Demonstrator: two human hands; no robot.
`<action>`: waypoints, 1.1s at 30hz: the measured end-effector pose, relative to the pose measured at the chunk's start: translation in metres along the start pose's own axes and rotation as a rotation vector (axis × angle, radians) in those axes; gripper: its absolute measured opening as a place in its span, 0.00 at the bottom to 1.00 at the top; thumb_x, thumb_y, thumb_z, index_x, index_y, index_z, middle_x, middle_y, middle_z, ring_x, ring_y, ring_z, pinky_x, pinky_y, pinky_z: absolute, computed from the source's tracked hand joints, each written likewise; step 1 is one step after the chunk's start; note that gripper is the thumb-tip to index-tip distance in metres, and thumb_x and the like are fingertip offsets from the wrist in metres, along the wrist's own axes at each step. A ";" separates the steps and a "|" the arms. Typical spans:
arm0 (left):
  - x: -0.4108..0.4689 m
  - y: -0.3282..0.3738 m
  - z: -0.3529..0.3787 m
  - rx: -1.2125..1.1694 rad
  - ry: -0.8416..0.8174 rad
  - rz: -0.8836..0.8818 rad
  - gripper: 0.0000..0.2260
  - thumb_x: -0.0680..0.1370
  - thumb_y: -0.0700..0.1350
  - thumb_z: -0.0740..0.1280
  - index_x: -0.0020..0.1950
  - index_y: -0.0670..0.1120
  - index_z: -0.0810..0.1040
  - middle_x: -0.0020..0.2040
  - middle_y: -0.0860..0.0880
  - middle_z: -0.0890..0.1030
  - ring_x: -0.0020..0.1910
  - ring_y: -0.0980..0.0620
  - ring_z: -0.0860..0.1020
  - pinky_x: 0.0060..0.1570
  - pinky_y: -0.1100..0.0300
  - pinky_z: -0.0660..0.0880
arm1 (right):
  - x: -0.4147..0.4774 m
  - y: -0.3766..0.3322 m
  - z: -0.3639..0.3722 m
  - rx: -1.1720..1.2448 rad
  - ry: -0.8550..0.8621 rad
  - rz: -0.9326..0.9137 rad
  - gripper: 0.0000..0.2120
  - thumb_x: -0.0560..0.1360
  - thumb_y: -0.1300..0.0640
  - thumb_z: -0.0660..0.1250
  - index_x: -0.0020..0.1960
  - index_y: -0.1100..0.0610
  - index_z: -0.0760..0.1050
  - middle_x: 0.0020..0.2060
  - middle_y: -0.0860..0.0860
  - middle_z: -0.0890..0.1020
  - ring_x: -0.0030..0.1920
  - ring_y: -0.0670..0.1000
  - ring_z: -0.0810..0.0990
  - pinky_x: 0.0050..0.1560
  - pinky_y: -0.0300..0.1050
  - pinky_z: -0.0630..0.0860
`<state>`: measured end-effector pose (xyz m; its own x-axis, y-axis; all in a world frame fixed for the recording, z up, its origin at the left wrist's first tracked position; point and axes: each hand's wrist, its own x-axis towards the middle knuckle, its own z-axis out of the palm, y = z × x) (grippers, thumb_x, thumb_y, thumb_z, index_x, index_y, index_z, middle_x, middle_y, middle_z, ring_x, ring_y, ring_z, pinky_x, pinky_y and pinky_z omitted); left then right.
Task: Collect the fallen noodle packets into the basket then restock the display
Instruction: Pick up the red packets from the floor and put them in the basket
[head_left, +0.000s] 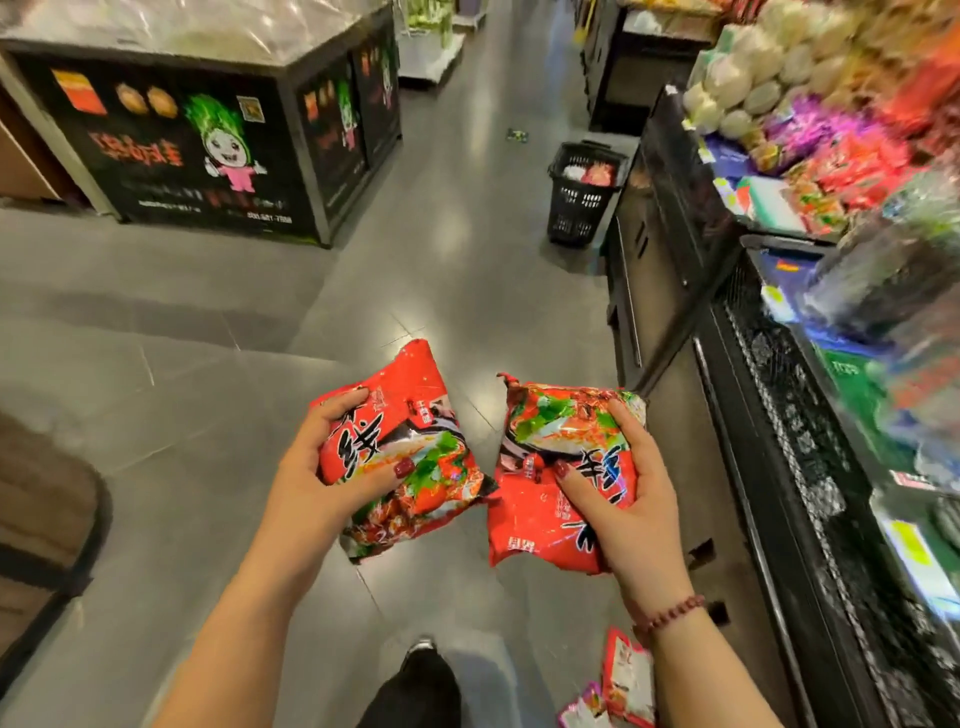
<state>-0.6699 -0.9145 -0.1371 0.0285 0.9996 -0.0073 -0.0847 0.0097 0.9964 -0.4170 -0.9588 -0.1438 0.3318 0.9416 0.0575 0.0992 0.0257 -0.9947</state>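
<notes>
My left hand (332, 462) grips a red noodle packet (415, 467) from its left side, thumb across the front. My right hand (623, 483) grips a second red noodle packet (545, 514) from its right side. Both packets are held above the grey floor at waist height, side by side and slightly apart. A black basket (582, 208) stands on the floor further down the aisle, against the display, with some packets inside. More fallen packets (618, 686) lie on the floor by my right forearm. The display shelf (789, 395) with black mesh fronts runs along the right.
A black promotional stand (208, 156) with a cartoon figure fills the upper left. A dark mat edge (57, 525) sits at the left. My shoe (421, 660) shows at the bottom. A small scrap (517, 136) lies far down the aisle. Grey tiled floor lies between me and the basket.
</notes>
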 end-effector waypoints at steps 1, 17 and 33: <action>0.030 0.004 0.002 -0.004 -0.019 -0.008 0.33 0.53 0.49 0.78 0.57 0.62 0.78 0.57 0.54 0.81 0.50 0.53 0.83 0.41 0.62 0.79 | 0.026 -0.004 0.006 -0.001 0.010 -0.006 0.34 0.68 0.62 0.77 0.67 0.41 0.67 0.62 0.40 0.74 0.53 0.35 0.78 0.44 0.28 0.75; 0.427 -0.004 0.171 0.020 -0.089 -0.107 0.32 0.61 0.37 0.77 0.61 0.57 0.75 0.50 0.60 0.82 0.47 0.55 0.83 0.39 0.62 0.80 | 0.438 0.026 -0.030 0.007 0.043 0.015 0.34 0.70 0.64 0.74 0.68 0.39 0.67 0.62 0.40 0.75 0.55 0.41 0.79 0.51 0.39 0.79; 0.767 -0.038 0.325 0.116 -0.165 -0.162 0.32 0.62 0.38 0.76 0.60 0.61 0.75 0.50 0.63 0.81 0.48 0.55 0.83 0.44 0.58 0.81 | 0.792 0.078 -0.077 -0.023 0.060 0.039 0.33 0.69 0.65 0.75 0.68 0.43 0.69 0.60 0.36 0.74 0.56 0.34 0.77 0.48 0.28 0.74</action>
<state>-0.3217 -0.1572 -0.1526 0.1954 0.9671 -0.1631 0.0492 0.1565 0.9865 -0.0748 -0.2371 -0.1693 0.3915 0.9199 0.0240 0.1067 -0.0194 -0.9941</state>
